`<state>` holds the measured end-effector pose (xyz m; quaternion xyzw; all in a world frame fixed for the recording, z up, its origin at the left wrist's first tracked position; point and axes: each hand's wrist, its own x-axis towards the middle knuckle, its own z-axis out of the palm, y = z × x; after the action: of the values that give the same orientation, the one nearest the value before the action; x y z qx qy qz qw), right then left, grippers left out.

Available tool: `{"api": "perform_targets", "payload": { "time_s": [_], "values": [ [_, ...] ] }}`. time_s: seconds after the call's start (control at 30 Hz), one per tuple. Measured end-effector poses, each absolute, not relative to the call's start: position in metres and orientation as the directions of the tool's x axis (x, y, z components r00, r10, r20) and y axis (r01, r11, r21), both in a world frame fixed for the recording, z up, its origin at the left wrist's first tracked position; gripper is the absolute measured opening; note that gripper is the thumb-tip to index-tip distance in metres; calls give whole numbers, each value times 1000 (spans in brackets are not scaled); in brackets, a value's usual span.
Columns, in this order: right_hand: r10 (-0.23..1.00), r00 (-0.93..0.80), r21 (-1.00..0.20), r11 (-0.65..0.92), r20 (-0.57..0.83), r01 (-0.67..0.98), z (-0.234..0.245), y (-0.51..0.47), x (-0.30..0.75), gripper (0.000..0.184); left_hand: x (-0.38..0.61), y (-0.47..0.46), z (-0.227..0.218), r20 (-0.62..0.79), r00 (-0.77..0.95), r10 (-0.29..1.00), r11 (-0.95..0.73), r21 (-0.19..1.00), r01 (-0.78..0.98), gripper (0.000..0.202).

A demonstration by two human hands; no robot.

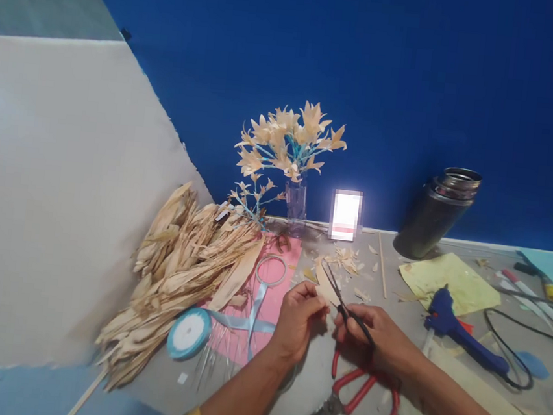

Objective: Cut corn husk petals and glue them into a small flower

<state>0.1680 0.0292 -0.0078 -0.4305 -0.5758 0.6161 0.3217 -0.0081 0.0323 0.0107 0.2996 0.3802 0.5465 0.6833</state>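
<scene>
Husk [326, 287] over mid-table, pinched in left hand [299, 319]; right hand [367, 333] grips black scissors [360, 324], blades at the husk. Red shears [334, 405] crowd below. I see pile [184, 283] blocking left, glue gun [460, 333] right; scraps [344, 261] ahead, then wall [415, 84]. Forearms angle inward, fingers curled.

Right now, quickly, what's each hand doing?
Left hand: closed, pinching a husk piece.
Right hand: closed, holding the small scissors.

Soft light, slight blur, white glare [346, 209]
</scene>
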Motion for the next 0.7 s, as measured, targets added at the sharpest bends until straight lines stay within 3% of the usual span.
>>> {"api": "perform_targets", "payload": {
  "time_s": [0.2,0.47,0.7],
  "values": [
    [816,-551,-984,-151,-176,91,-10,25,166,68,-14,35,11,-180,70,981,189,815,-548,19],
    [795,-552,-957,-291,-253,19,-16,18,158,64,-12,35,10,-203,62,977,200,778,-595,25],
    [804,-526,-957,-280,-277,77,-8,19,156,66,-12,35,9,-198,79,977,206,781,-589,25]
  ]
}}
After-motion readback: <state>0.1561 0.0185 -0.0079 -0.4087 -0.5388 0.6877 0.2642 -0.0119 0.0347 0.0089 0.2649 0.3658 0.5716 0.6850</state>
